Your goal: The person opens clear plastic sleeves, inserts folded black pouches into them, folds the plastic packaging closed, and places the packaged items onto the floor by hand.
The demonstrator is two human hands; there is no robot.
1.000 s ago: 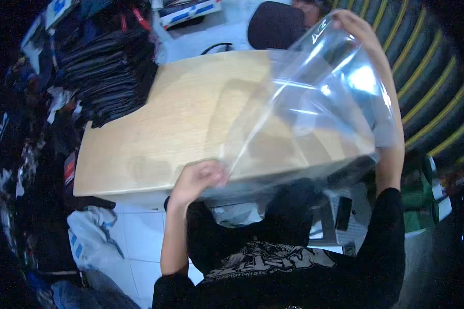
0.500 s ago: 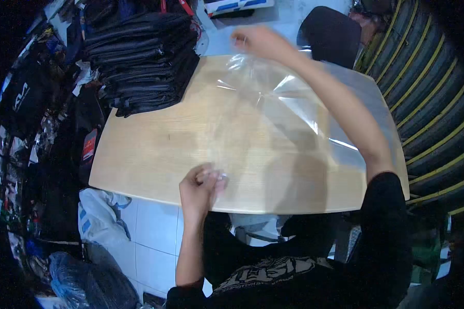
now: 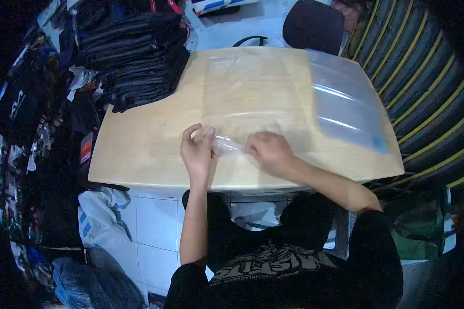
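A clear plastic bag (image 3: 242, 98) lies flat over the middle of the wooden table (image 3: 144, 149), its near edge lifted between my two hands. My left hand (image 3: 198, 147) pinches that edge on the left. On the right, my right hand (image 3: 269, 153), slightly blurred, has its fingers closed on the same edge. Between them the plastic is bunched and shiny. To the right of my right hand rests a stack of clear plastic bags (image 3: 345, 98), flat along the table's right side.
A tall pile of folded black fabric items (image 3: 139, 62) stands at the table's back left. Beyond the far edge is a dark chair back (image 3: 313, 26). Stacked black hoops with yellow stripes (image 3: 423, 87) line the right. A white sack (image 3: 103, 219) sits on the floor at left.
My right hand has come down from the far edge toward my left hand. The bag, held up and stretched before, now lies mostly flat. My left hand has moved slightly away from me.
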